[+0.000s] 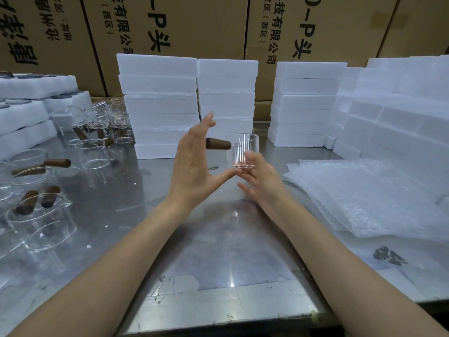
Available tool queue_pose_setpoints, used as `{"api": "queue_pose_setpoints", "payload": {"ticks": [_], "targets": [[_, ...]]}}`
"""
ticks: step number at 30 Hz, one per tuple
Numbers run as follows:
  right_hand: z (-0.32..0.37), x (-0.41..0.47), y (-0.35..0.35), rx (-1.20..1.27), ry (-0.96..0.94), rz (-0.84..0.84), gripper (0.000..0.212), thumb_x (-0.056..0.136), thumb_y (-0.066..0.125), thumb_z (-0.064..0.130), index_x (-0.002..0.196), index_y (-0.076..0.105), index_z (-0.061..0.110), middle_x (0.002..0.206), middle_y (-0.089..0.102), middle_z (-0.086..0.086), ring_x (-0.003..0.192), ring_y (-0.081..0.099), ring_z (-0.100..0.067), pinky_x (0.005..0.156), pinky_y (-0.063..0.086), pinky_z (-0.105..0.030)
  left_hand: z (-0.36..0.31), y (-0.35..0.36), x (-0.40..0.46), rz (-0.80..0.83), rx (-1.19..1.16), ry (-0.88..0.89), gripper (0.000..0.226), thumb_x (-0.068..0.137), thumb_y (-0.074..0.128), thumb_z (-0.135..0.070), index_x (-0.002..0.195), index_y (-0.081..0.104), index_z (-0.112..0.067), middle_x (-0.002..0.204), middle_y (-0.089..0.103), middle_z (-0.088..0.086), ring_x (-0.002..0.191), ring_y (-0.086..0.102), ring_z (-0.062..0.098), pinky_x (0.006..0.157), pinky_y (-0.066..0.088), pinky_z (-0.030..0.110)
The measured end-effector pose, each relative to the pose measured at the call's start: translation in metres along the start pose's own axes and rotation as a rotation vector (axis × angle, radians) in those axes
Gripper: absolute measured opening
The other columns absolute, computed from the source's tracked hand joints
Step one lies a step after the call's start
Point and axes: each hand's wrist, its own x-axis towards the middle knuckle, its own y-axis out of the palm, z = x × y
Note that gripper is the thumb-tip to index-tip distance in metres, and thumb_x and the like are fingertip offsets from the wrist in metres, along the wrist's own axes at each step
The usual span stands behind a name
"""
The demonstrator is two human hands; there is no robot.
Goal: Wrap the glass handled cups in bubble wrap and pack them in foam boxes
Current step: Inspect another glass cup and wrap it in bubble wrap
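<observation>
A clear glass cup (243,148) with a brown wooden handle (218,144) is held upright above the steel table (218,251). My right hand (262,181) holds it from below, fingers under its base and thumb against its side. The handle points left, and its end is hidden behind my left hand (192,166). That hand is open with straight fingers, and its thumb tip reaches to the cup's base. A pile of bubble wrap sheets (364,195) lies on the table to the right. White foam boxes (160,105) are stacked behind the cup.
Several more glass cups with wooden handles (36,215) crowd the table's left side. Further foam box stacks (306,103) stand at the back and right (401,113), with foam trays (26,113) at far left. Cardboard cartons (184,27) form the back wall.
</observation>
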Motion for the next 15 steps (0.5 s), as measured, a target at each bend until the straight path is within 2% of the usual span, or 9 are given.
{"api": "queue_pose_setpoints", "payload": {"ticks": [2, 4, 6, 8, 10, 12, 14, 15], "targets": [[0.0031, -0.0014, -0.0007, 0.055, 0.024, 0.008, 0.032, 0.079, 0.059, 0.050, 0.097, 0.063, 0.024, 0.096, 0.073, 0.003, 0.095, 0.068, -0.009, 0.080, 0.050, -0.029, 0.0025, -0.0006, -0.0017, 0.015, -0.038, -0.061, 0.103, 0.070, 0.079, -0.048, 0.146, 0.023, -0.009, 0.140, 0.046, 0.006, 0.128, 0.040, 0.012, 0.110, 0.031, 0.032], [0.0052, -0.0037, -0.0005, 0.095, 0.054, 0.038, 0.048, 0.071, 0.057, 0.053, 0.103, 0.064, 0.018, 0.096, 0.074, 0.002, 0.094, 0.069, -0.009, 0.079, 0.050, -0.028, 0.0042, -0.0008, -0.0019, 0.057, -0.082, -0.099, 0.097, 0.069, 0.082, -0.043, 0.144, 0.029, -0.010, 0.137, 0.050, 0.001, 0.129, 0.043, 0.012, 0.109, 0.030, 0.027], [0.0064, -0.0055, 0.0005, 0.110, 0.091, 0.097, 0.061, 0.068, 0.054, 0.055, 0.113, 0.063, 0.013, 0.104, 0.073, -0.001, 0.099, 0.067, -0.012, 0.081, 0.049, -0.028, 0.0043, 0.0006, -0.0017, 0.094, -0.107, -0.067, 0.078, 0.072, 0.083, -0.037, 0.135, 0.042, -0.014, 0.129, 0.053, -0.014, 0.125, 0.045, 0.004, 0.108, 0.031, 0.024], [0.0069, -0.0072, 0.0017, 0.102, 0.133, 0.147, 0.064, 0.073, 0.051, 0.057, 0.117, 0.062, 0.013, 0.111, 0.071, -0.003, 0.105, 0.065, -0.013, 0.085, 0.048, -0.029, 0.0018, 0.0022, -0.0025, 0.095, -0.122, -0.049, 0.056, 0.076, 0.080, -0.033, 0.122, 0.052, -0.019, 0.119, 0.052, -0.025, 0.118, 0.048, -0.002, 0.104, 0.036, 0.025], [0.0066, -0.0072, 0.0025, 0.084, 0.149, 0.163, 0.055, 0.084, 0.047, 0.055, 0.118, 0.061, 0.014, 0.114, 0.070, -0.001, 0.107, 0.064, -0.011, 0.087, 0.046, -0.031, 0.0011, 0.0025, -0.0028, 0.083, -0.152, -0.084, 0.046, 0.078, 0.078, -0.032, 0.115, 0.054, -0.021, 0.114, 0.058, -0.018, 0.112, 0.055, 0.006, 0.101, 0.042, 0.034], [0.0062, -0.0063, 0.0026, 0.060, 0.126, 0.150, 0.042, 0.088, 0.048, 0.051, 0.116, 0.060, 0.021, 0.113, 0.069, 0.006, 0.107, 0.063, -0.008, 0.087, 0.046, -0.032, 0.0047, 0.0018, -0.0031, 0.060, -0.118, -0.100, 0.049, 0.076, 0.080, -0.033, 0.116, 0.056, -0.018, 0.114, 0.061, -0.009, 0.110, 0.057, 0.011, 0.099, 0.043, 0.040], [0.0061, -0.0057, 0.0030, 0.017, 0.080, 0.117, 0.039, 0.081, 0.060, 0.052, 0.111, 0.059, 0.028, 0.108, 0.068, 0.013, 0.108, 0.061, -0.005, 0.088, 0.047, -0.033, 0.0080, 0.0007, -0.0029, 0.042, -0.051, -0.109, 0.057, 0.074, 0.082, -0.033, 0.122, 0.057, -0.014, 0.115, 0.060, -0.001, 0.109, 0.056, 0.016, 0.098, 0.044, 0.041], [0.0055, -0.0058, 0.0031, -0.018, 0.054, 0.098, 0.048, 0.074, 0.066, 0.053, 0.114, 0.057, 0.028, 0.109, 0.065, 0.014, 0.109, 0.059, -0.004, 0.089, 0.047, -0.033, 0.0087, 0.0004, -0.0026, 0.035, -0.029, -0.108, 0.059, 0.073, 0.083, -0.031, 0.123, 0.058, -0.014, 0.114, 0.059, 0.001, 0.108, 0.056, 0.018, 0.098, 0.044, 0.041]]}}
